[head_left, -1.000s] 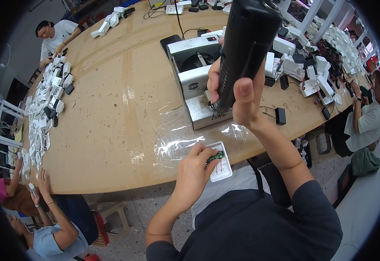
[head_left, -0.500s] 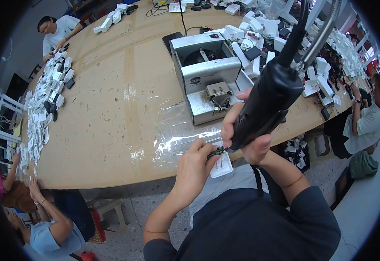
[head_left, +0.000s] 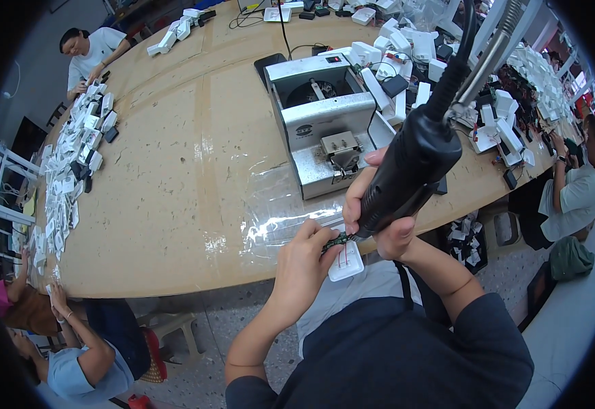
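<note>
My right hand [head_left: 394,235] is wrapped round a black electric screwdriver [head_left: 410,160], its cable and a metal spring [head_left: 491,58] running up from its top end. The tool tilts down to the left, and its tip meets a small green circuit board [head_left: 338,241]. Between thumb and fingers, my left hand [head_left: 302,262] pinches the board together with a white plastic shell [head_left: 346,264] that has thin red wires inside. Both are at the table's near edge. The tip's exact contact point is too small to make out.
A metal screw feeder [head_left: 331,116] stands just beyond my hands. White casings [head_left: 406,48] and black parts heap up at the back right; another pile [head_left: 72,163] lines the left edge. Co-workers sit at left and right. A bin of parts [head_left: 466,242] is below the table edge.
The screwdriver's upper end has swung slightly to the left, with my right hand shifting a little along with it. My left hand keeps its hold, nearly still.
</note>
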The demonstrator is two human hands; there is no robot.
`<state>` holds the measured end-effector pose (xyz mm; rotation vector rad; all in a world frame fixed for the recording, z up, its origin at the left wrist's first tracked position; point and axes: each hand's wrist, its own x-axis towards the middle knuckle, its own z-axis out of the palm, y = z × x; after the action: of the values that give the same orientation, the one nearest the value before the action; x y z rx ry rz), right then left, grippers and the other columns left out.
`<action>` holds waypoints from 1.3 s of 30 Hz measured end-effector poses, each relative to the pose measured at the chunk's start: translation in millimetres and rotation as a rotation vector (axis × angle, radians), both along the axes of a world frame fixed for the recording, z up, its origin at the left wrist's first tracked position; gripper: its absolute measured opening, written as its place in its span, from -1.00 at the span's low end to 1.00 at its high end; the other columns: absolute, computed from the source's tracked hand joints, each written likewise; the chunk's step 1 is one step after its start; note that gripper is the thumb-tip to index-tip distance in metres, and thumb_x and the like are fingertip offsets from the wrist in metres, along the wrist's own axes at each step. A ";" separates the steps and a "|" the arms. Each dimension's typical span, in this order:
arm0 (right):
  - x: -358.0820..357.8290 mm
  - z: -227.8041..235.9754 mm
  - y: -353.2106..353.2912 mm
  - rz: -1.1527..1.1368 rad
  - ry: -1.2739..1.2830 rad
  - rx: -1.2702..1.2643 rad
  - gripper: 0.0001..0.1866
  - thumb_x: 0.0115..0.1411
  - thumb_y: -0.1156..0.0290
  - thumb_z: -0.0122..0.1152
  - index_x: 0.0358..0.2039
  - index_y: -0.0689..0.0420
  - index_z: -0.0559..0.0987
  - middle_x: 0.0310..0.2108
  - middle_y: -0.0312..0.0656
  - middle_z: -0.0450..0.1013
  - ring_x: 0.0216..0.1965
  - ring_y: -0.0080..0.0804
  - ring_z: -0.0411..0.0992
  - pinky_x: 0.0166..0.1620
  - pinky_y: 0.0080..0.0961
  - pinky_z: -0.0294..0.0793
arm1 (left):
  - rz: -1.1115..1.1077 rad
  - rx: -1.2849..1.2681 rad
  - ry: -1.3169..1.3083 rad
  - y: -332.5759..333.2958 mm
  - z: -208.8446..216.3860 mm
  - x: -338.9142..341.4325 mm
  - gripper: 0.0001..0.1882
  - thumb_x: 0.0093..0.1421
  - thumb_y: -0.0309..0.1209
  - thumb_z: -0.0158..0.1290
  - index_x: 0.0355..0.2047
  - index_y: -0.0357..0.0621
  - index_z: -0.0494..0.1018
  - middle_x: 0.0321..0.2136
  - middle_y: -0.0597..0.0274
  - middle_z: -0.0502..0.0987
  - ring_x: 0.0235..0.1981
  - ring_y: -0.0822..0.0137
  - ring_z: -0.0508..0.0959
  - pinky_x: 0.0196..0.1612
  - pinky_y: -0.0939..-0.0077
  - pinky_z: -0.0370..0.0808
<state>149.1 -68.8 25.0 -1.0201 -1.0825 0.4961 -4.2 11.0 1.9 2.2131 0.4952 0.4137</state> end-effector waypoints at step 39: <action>189.3 8.7 -119.7 -1.038 -0.177 -0.619 -0.43 0.42 0.20 0.12 0.30 0.19 0.23 -0.21 -0.09 0.51 -0.34 -0.41 0.53 -0.27 -0.44 0.56 | 0.361 0.288 0.017 162.4 56.1 -98.8 -0.73 0.27 -0.44 0.21 -0.03 -0.21 0.60 -0.16 0.15 0.64 -0.12 0.32 0.59 0.03 0.44 0.49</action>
<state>338.4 -188.5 33.7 -2.0138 -0.4073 -0.1408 -103.0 173.4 58.0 2.4050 0.8982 0.6919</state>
